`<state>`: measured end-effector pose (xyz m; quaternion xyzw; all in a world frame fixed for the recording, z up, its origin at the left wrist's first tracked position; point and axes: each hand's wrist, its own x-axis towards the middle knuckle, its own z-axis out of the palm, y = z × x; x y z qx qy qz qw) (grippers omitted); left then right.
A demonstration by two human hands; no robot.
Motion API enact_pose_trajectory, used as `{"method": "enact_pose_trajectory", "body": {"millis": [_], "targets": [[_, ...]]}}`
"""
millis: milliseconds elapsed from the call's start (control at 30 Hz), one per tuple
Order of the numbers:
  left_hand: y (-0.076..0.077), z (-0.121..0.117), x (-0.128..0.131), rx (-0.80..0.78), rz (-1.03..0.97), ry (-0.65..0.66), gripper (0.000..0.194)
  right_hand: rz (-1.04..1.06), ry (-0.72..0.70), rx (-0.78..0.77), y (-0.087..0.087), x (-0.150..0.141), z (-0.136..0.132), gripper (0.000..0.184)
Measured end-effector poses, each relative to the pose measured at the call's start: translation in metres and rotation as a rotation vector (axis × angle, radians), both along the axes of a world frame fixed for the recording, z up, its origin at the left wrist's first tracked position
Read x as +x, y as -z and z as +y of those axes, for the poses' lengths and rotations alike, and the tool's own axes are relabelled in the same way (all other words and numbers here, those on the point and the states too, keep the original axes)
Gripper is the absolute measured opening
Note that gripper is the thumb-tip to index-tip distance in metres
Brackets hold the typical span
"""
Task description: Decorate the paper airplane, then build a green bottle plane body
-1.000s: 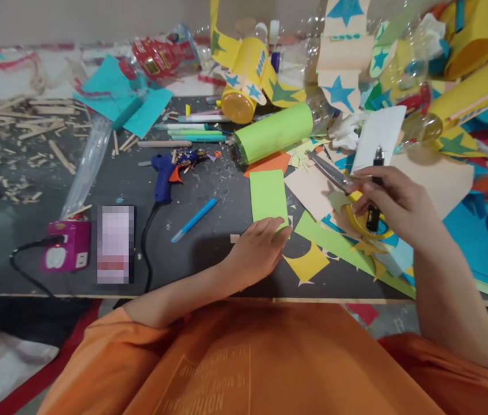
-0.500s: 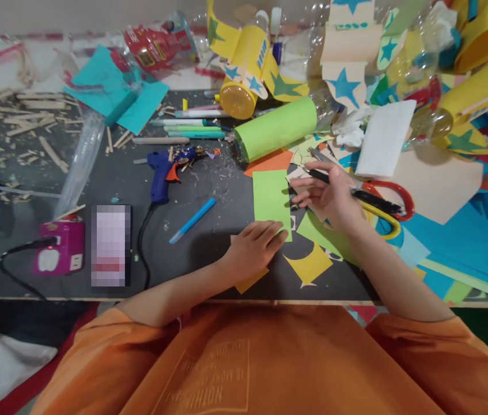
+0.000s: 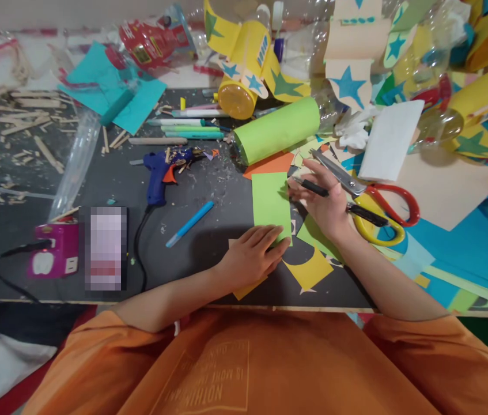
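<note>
My left hand [image 3: 250, 257] lies flat, fingers stretched out, on the lower end of a light green paper rectangle [image 3: 270, 199]. A black pen [image 3: 369, 215] rests in my right hand [image 3: 329, 208], its tip pointing left near the paper's upper right edge. Beyond my right hand lie scissors [image 3: 393, 203] with red and yellow handles, blades pointing away to the left. A yellow paper offcut [image 3: 310, 268] sits to the right of my left hand. Above the rectangle, a bottle wrapped in green paper [image 3: 280, 131] lies on its side over an orange paper piece [image 3: 268, 165].
A blue glue gun [image 3: 156, 178] and a blue marker [image 3: 190, 225] lie to the left. Nearer the edge are a phone [image 3: 105, 248] and a magenta box [image 3: 53, 251] with a cable. Decorated bottles, including a yellow one [image 3: 244, 69], crowd the back. Paper scraps cover the right.
My right hand has turned slightly and come a little nearer me, with the pen now lying lower across it. My left hand remains on the green paper. The view has shifted slightly.
</note>
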<state>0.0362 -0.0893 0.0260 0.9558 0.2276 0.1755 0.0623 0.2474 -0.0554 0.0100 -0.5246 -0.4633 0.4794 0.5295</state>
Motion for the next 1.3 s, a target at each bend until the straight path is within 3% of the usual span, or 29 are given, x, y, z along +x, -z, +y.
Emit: {"method": "enact_pose_trajectory", "body": {"millis": [100,300,567,733,833,1000,1167,1300], "targets": [[0.001,0.0,-0.002,-0.029,0.021,0.013,0.03,-0.018,0.05,0.093,-0.001,0.0,0.004,0.066],[0.001,0.001,-0.002,-0.062,0.01,0.016,0.031,0.097,-0.021,0.017,-0.004,0.004,0.006,0.044],[0.0,0.001,0.0,-0.025,-0.015,0.002,0.028,0.155,-0.055,-0.126,-0.019,0.001,0.002,0.058],[0.0,0.001,0.0,-0.048,0.008,0.009,0.029,-0.006,0.033,-0.138,-0.031,-0.003,-0.003,0.037],[0.0,0.001,0.0,-0.047,0.017,0.007,0.029,-0.001,0.032,-0.072,-0.027,-0.002,-0.003,0.039],[0.0,0.001,0.0,-0.02,0.005,0.006,0.028,0.062,-0.081,0.005,-0.018,0.0,-0.005,0.047],[0.001,0.001,0.001,-0.02,-0.004,0.002,0.028,-0.228,-0.287,0.012,-0.028,-0.01,-0.016,0.024],[0.001,0.0,0.0,-0.032,0.037,-0.01,0.029,-0.304,-0.44,0.052,-0.028,-0.021,-0.017,0.017]]}}
